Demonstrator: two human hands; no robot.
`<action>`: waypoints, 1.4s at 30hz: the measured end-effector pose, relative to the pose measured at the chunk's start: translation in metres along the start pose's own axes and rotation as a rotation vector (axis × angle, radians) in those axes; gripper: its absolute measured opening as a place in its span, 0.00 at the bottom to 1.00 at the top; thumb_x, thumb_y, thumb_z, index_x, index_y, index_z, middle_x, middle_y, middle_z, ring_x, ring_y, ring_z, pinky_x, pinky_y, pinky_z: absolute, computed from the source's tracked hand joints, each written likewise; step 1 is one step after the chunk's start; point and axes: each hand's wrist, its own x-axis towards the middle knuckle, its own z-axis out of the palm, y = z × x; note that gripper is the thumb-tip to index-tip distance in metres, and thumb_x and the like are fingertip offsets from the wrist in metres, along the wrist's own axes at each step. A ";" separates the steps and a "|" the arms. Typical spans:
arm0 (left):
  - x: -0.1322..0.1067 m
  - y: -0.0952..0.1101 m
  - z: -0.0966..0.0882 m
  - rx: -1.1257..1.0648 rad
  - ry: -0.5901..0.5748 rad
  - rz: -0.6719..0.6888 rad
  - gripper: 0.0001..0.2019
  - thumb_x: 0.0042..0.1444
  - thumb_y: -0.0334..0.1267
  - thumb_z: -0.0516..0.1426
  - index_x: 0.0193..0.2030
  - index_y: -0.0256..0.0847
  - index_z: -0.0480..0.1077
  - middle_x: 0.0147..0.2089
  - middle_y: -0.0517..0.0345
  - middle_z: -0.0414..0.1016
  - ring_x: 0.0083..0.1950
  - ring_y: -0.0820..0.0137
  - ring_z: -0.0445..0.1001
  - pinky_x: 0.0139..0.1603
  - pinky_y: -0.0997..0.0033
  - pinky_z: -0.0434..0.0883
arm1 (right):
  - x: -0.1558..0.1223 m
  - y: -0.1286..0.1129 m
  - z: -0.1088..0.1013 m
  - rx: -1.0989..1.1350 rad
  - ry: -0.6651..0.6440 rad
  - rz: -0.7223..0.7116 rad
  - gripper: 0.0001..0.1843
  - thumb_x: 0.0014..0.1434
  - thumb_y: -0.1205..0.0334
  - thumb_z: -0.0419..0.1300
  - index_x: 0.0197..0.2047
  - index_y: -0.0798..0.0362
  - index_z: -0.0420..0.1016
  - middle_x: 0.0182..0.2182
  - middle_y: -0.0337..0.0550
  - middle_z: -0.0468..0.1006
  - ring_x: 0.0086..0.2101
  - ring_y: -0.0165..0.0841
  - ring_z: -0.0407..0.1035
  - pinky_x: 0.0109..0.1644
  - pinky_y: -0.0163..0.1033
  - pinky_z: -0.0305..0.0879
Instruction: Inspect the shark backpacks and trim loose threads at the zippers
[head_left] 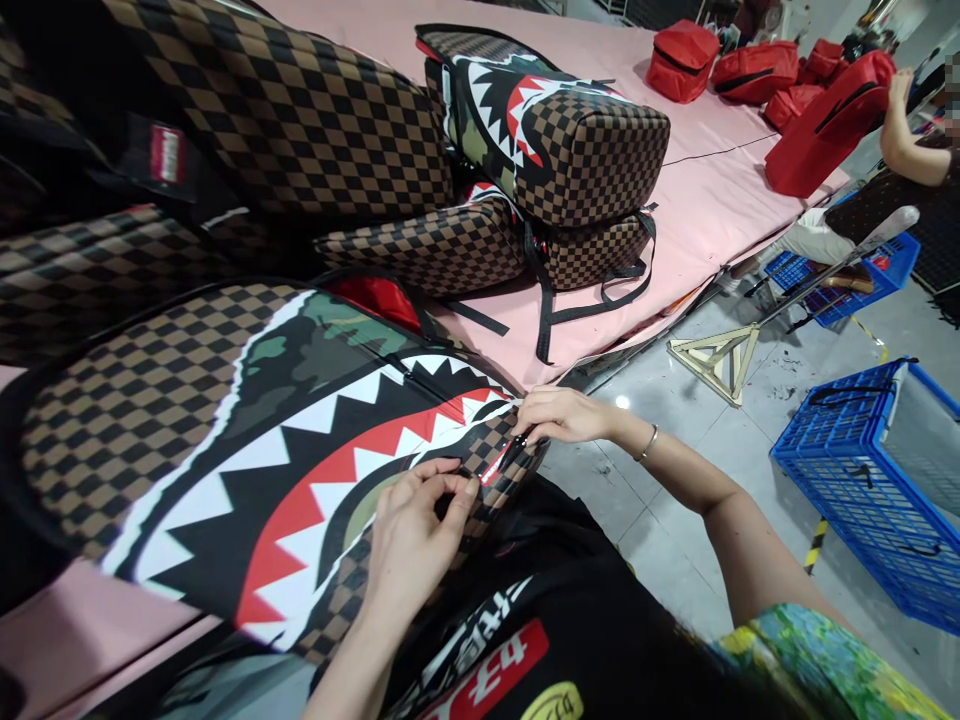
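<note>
A backpack (292,450) with brown-and-black checks, camouflage and a red-and-white shark mouth lies flat before me, its near end against my black clothing. My left hand (420,515) is closed in a pinch at its near side edge; what sits between the fingertips is too small to make out. At the corner on the right, my right hand (562,415) has its fingers closed on the backpack's edge. Between the two hands a small red-and-white label (493,466) shows beside a dark strip. A bit of red lining (375,300) peeks out at the far side.
More checked backpacks (600,160) are piled behind on the pink-covered table (720,170), with black straps (551,300) trailing. Red bags (817,130) stand farther along, near another person's arm (904,140). Blue crates (847,430) and a triangular stand base (716,362) are on the floor at right.
</note>
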 end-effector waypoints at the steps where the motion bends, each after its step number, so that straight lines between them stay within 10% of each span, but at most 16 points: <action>1: 0.000 0.000 0.000 -0.001 0.000 0.000 0.15 0.49 0.52 0.51 0.25 0.45 0.71 0.44 0.51 0.73 0.45 0.56 0.67 0.48 0.52 0.64 | 0.002 -0.002 0.002 -0.019 -0.006 -0.015 0.17 0.65 0.53 0.48 0.38 0.53 0.73 0.37 0.47 0.73 0.41 0.34 0.65 0.50 0.40 0.61; 12: 0.001 0.002 0.000 0.005 -0.022 -0.022 0.15 0.50 0.51 0.51 0.26 0.44 0.70 0.45 0.50 0.72 0.46 0.56 0.67 0.50 0.52 0.62 | 0.005 -0.019 0.013 -0.271 -0.042 -0.089 0.13 0.65 0.58 0.49 0.40 0.54 0.72 0.36 0.47 0.72 0.41 0.35 0.63 0.49 0.39 0.61; 17: 0.000 -0.001 0.001 0.005 -0.023 0.009 0.16 0.51 0.51 0.50 0.26 0.43 0.70 0.45 0.49 0.72 0.46 0.56 0.67 0.50 0.51 0.62 | -0.018 -0.042 0.030 -0.264 0.155 0.195 0.12 0.64 0.59 0.51 0.40 0.56 0.72 0.36 0.48 0.73 0.39 0.35 0.65 0.46 0.40 0.63; 21: 0.001 -0.006 0.002 -0.008 -0.023 0.026 0.15 0.51 0.51 0.50 0.27 0.43 0.70 0.46 0.49 0.72 0.46 0.56 0.66 0.50 0.51 0.62 | -0.038 -0.069 0.056 0.122 0.443 0.658 0.11 0.61 0.56 0.53 0.38 0.55 0.70 0.32 0.43 0.72 0.32 0.30 0.67 0.36 0.35 0.64; 25: 0.001 -0.011 0.004 -0.017 -0.019 0.038 0.15 0.51 0.51 0.51 0.27 0.43 0.71 0.46 0.50 0.72 0.47 0.56 0.66 0.51 0.51 0.61 | -0.045 -0.090 0.081 0.920 0.412 1.008 0.19 0.57 0.45 0.55 0.33 0.55 0.65 0.25 0.35 0.67 0.15 0.20 0.58 0.18 0.28 0.51; 31: 0.000 -0.012 0.005 -0.034 0.009 0.069 0.16 0.51 0.51 0.50 0.27 0.43 0.70 0.46 0.50 0.71 0.47 0.56 0.67 0.50 0.51 0.61 | -0.035 -0.099 0.089 1.527 0.326 1.005 0.21 0.54 0.45 0.60 0.32 0.56 0.63 0.16 0.27 0.57 0.12 0.18 0.49 0.17 0.28 0.40; 42: -0.003 -0.007 0.007 -0.049 0.052 0.097 0.15 0.53 0.50 0.50 0.27 0.43 0.70 0.45 0.49 0.72 0.46 0.57 0.66 0.50 0.52 0.62 | -0.015 -0.106 0.096 1.781 0.427 0.966 0.15 0.66 0.57 0.46 0.36 0.57 0.66 0.15 0.26 0.50 0.12 0.19 0.40 0.18 0.29 0.34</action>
